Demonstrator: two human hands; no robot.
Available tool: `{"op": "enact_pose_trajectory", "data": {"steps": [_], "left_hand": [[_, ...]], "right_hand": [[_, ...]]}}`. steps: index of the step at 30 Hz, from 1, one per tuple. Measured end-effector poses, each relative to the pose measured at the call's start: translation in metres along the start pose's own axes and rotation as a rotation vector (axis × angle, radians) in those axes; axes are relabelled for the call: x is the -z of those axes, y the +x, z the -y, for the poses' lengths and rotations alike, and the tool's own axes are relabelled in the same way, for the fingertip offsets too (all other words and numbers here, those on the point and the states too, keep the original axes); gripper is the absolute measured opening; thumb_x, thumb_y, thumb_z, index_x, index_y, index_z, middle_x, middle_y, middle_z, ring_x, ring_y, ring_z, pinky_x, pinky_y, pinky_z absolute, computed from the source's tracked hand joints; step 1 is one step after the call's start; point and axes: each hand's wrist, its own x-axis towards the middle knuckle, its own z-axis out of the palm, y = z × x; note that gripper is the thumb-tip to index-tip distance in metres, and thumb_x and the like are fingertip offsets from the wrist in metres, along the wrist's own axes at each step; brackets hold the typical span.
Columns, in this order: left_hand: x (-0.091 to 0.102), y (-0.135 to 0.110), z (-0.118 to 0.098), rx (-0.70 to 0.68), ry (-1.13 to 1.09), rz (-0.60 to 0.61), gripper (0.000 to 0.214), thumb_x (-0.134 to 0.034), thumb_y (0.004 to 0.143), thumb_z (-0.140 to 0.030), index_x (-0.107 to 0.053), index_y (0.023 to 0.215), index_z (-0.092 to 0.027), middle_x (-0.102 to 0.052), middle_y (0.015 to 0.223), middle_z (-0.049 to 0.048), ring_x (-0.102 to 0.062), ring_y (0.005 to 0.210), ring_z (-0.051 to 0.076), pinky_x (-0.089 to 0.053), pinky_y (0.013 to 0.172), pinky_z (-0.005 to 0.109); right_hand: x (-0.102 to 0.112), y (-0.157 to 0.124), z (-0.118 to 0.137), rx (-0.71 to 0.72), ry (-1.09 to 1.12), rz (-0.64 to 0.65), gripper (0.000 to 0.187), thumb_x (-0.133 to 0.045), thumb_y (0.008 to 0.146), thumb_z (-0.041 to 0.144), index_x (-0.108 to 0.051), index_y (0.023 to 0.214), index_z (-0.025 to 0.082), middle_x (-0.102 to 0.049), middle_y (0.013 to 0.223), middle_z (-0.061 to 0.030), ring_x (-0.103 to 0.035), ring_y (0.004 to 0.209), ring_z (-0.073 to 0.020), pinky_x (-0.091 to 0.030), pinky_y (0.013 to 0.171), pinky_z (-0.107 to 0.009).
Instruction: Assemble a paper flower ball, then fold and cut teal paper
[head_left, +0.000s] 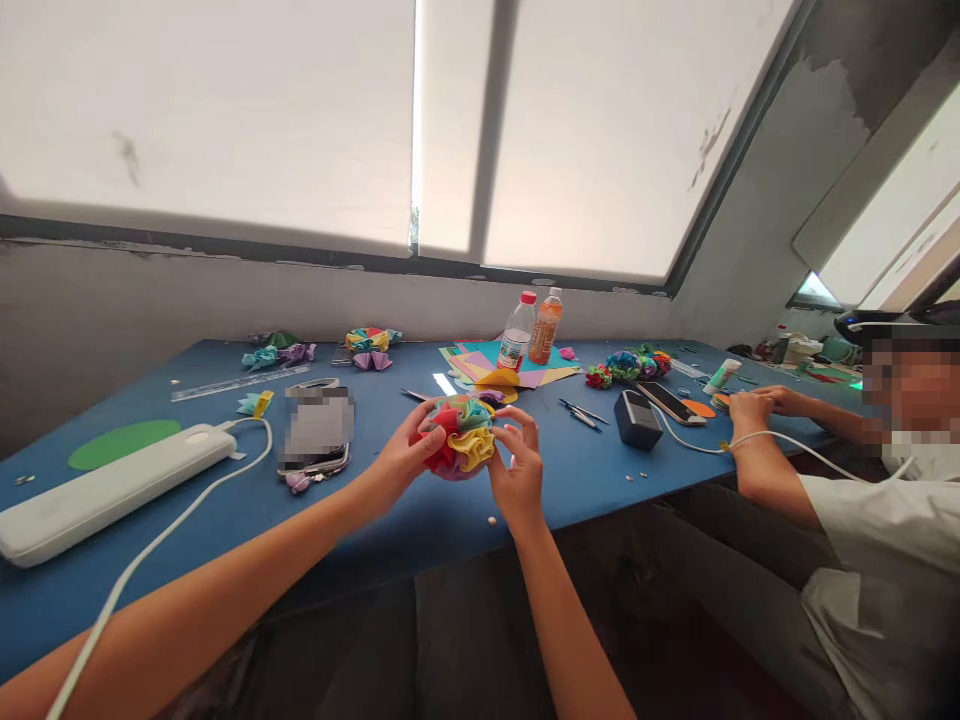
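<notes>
A ball of folded, ruffled paper (466, 440) in red, yellow, teal and purple is held just above the front of the blue table. My left hand (409, 448) grips its left side, thumb towards me and the fingers partly hidden behind it. On the right side, my right hand (519, 465) touches the ball with curled fingers, some raised off the paper. Behind the ball lie yellow paper circles (501, 380) and a stack of coloured paper sheets (551, 376).
Left are a white power bank (120, 490) with a cable, a green paper circle (124, 443), a phone (316, 430) and a ruler (240, 383). Two bottles (517, 335) stand behind. Tweezers (583, 413), a black box (637, 420) and a co-worker (862, 540) are to the right.
</notes>
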Motion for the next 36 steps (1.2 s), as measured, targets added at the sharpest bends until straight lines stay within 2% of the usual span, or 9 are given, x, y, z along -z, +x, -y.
{"op": "enact_pose_trajectory", "data": {"steps": [4, 8, 13, 16, 20, 23, 26, 30, 36], "left_hand": [[0.001, -0.004, 0.001, -0.177, 0.257, -0.017, 0.076, -0.079, 0.066, -0.050, -0.040, 0.128, -0.026, -0.054, 0.121, 0.0080, -0.055, 0.114, 0.028, -0.049, 0.091, 0.033], [0.000, -0.007, 0.001, -0.202, 0.267, 0.080, 0.081, -0.066, 0.069, -0.067, -0.037, 0.133, -0.026, -0.046, 0.136, 0.0118, -0.046, 0.126, 0.033, -0.046, 0.095, 0.036], [0.000, -0.004, 0.001, -0.043, 0.107, 0.058, 0.082, -0.069, 0.069, -0.063, -0.037, 0.135, -0.029, -0.051, 0.136, 0.0098, -0.051, 0.122, 0.033, -0.049, 0.091, 0.035], [-0.005, -0.001, -0.001, 0.113, -0.003, 0.062, 0.066, -0.071, 0.072, -0.055, -0.047, 0.129, -0.029, -0.060, 0.129, 0.0075, -0.057, 0.117, 0.031, -0.053, 0.083, 0.031], [-0.009, 0.003, -0.001, 0.272, -0.044, -0.055, 0.055, -0.066, 0.074, -0.057, -0.060, 0.120, -0.027, -0.067, 0.118, 0.0067, -0.061, 0.111, 0.031, -0.056, 0.074, 0.032], [-0.007, 0.005, 0.001, 0.334, -0.127, 0.003, 0.059, -0.055, 0.077, -0.068, -0.064, 0.116, -0.026, -0.070, 0.112, 0.0055, -0.060, 0.113, 0.030, -0.055, 0.080, 0.033], [-0.003, 0.006, 0.001, 0.383, -0.200, 0.026, 0.065, -0.047, 0.076, -0.076, -0.067, 0.113, -0.026, -0.073, 0.103, 0.0065, -0.063, 0.107, 0.031, -0.056, 0.075, 0.036], [0.001, 0.007, 0.001, 0.405, -0.253, -0.003, 0.042, -0.054, 0.084, -0.057, -0.070, 0.102, -0.023, -0.074, 0.095, 0.0058, -0.069, 0.084, 0.025, -0.056, 0.067, 0.032], [0.007, 0.005, -0.004, 0.195, -0.334, 0.038, 0.030, -0.063, 0.082, -0.044, -0.069, 0.098, -0.019, -0.073, 0.097, 0.0060, -0.068, 0.080, 0.020, -0.055, 0.067, 0.028]], "right_hand": [[0.002, 0.000, -0.009, -0.169, 0.190, 0.064, 0.015, -0.064, 0.079, 0.024, -0.072, 0.091, 0.024, -0.059, 0.115, -0.0094, -0.055, 0.113, -0.0234, -0.046, 0.096, -0.041], [0.002, -0.001, -0.014, -0.342, 0.543, 0.103, 0.020, -0.071, 0.075, 0.037, -0.073, 0.090, 0.025, -0.061, 0.116, -0.0079, -0.058, 0.112, -0.0240, -0.049, 0.092, -0.038], [0.002, 0.001, -0.012, -0.439, 0.672, 0.130, 0.021, -0.075, 0.071, 0.041, -0.073, 0.084, 0.026, -0.066, 0.111, -0.0050, -0.059, 0.110, -0.0243, -0.050, 0.091, -0.037], [0.002, 0.004, -0.009, -0.493, 0.650, 0.128, 0.022, -0.077, 0.068, 0.041, -0.072, 0.080, 0.024, -0.066, 0.111, -0.0049, -0.058, 0.113, -0.0248, -0.049, 0.092, -0.036], [0.000, 0.004, -0.012, -0.601, 0.667, 0.088, 0.038, -0.075, 0.063, 0.055, -0.070, 0.081, 0.021, -0.065, 0.116, -0.0066, -0.056, 0.115, -0.0255, -0.047, 0.096, -0.035], [-0.002, 0.005, -0.016, -0.699, 0.696, 0.068, 0.042, -0.077, 0.058, 0.056, -0.069, 0.079, 0.020, -0.067, 0.112, -0.0064, -0.057, 0.113, -0.0255, -0.047, 0.096, -0.036], [-0.004, 0.007, -0.012, -0.699, 0.737, 0.050, 0.045, -0.077, 0.057, 0.058, -0.070, 0.082, 0.021, -0.067, 0.111, -0.0058, -0.058, 0.110, -0.0249, -0.049, 0.092, -0.035], [-0.005, 0.013, 0.001, -0.673, 0.773, 0.158, 0.033, -0.078, 0.059, 0.049, -0.072, 0.075, 0.021, -0.064, 0.113, -0.0046, -0.058, 0.108, -0.0237, -0.049, 0.090, -0.033], [-0.014, 0.038, 0.004, -0.595, 0.650, 0.248, 0.014, -0.076, 0.059, 0.032, -0.075, 0.069, 0.021, -0.061, 0.108, -0.0048, -0.054, 0.109, -0.0212, -0.047, 0.091, -0.029]]}}
